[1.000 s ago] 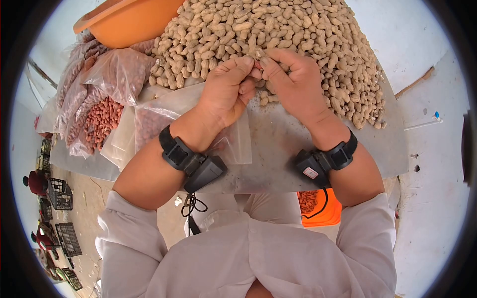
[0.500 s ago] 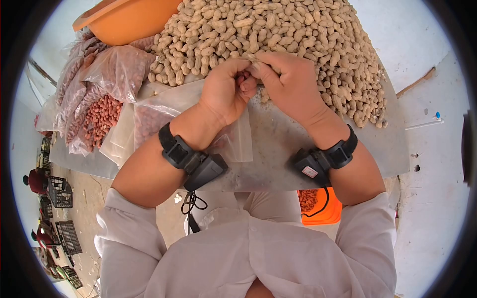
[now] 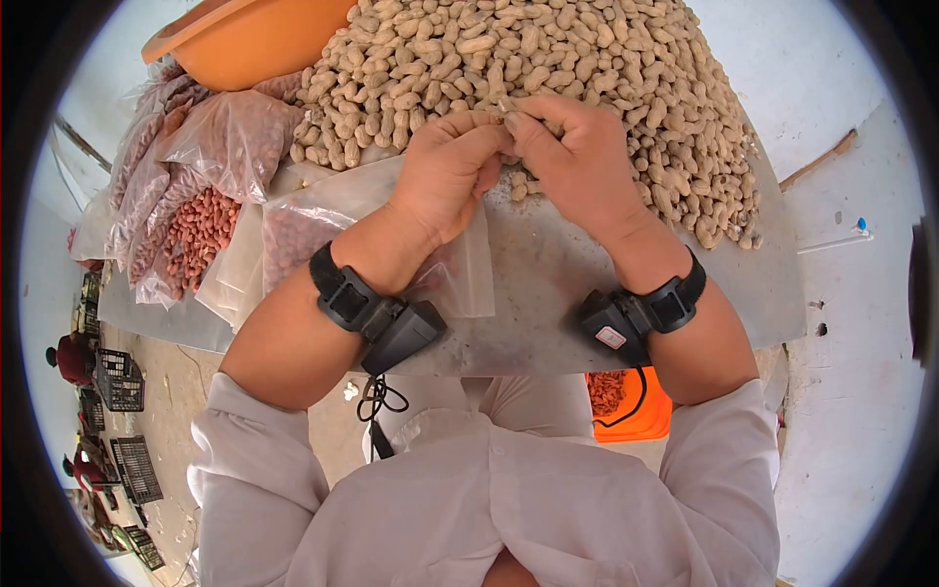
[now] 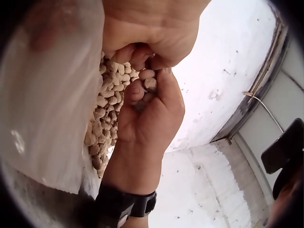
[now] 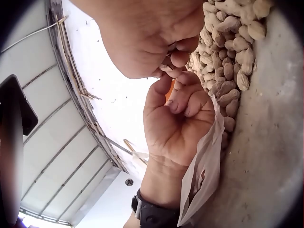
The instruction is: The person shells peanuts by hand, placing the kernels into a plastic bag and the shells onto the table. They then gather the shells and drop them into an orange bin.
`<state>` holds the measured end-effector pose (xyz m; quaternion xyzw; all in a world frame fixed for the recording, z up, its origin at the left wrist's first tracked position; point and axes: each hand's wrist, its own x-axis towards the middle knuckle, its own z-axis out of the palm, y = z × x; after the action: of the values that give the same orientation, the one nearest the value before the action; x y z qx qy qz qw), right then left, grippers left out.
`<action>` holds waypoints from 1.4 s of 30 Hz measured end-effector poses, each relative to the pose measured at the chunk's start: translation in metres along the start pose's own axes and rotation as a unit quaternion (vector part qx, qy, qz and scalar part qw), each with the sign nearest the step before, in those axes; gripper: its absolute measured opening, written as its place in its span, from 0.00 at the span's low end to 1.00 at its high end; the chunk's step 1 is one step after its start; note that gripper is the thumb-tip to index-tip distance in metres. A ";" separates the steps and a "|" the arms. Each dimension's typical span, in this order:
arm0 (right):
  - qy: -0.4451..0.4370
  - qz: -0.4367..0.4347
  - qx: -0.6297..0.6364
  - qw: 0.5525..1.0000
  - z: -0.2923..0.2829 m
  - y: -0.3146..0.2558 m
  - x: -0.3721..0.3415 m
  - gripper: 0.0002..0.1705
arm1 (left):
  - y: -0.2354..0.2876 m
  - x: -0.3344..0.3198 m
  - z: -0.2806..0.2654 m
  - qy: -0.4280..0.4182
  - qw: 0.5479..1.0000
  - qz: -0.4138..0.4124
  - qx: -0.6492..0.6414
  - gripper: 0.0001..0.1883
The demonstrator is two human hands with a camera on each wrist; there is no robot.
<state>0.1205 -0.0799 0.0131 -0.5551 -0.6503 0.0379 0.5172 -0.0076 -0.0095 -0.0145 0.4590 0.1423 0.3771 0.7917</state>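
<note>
At the near edge of a large heap of unshelled peanuts (image 3: 548, 49), my two hands meet fingertip to fingertip. The left hand (image 3: 448, 166) has its fingers curled, with thumb and index finger pinched at a peanut (image 3: 505, 104) that the fingers mostly hide. From the other side the right hand (image 3: 579, 166) pinches the same peanut between thumb and forefinger. The left wrist view shows a brownish piece of shell (image 4: 150, 84) among the right hand's curled fingers. In the right wrist view the left hand's fingers (image 5: 192, 102) fold toward the palm, their contents hidden.
Clear plastic bags (image 3: 230, 142) of red peanut kernels (image 3: 202, 235) lie left, another bag (image 3: 323, 220) beneath the left forearm. An orange basin (image 3: 249, 49) stands behind them. The metal table (image 3: 538, 333) carries all this. Below it is an orange container (image 3: 646, 421) with reddish bits.
A red kernel showed between the fingertips at first, then red kernels lay in the curled left hand as its thumb lifted. Now the left thumb has closed over and hides them.
</note>
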 end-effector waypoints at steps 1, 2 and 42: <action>-0.003 0.014 0.008 1.000 0.000 0.000 0.000 0.09 | 0.000 0.000 0.001 0.001 1.000 0.000 0.002 0.03; -0.001 0.029 0.015 0.999 -0.001 0.000 0.001 0.10 | 0.001 -0.001 0.001 0.003 1.000 0.000 0.004 0.03; 0.300 0.058 0.110 0.946 -0.194 -0.053 -0.052 0.13 | -0.001 0.001 -0.006 -0.009 0.992 0.045 0.116 0.11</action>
<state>0.2148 -0.2410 0.1030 -0.5169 -0.4241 -0.0291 0.7430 -0.0094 -0.0052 -0.0182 0.5569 0.1568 0.3895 0.7166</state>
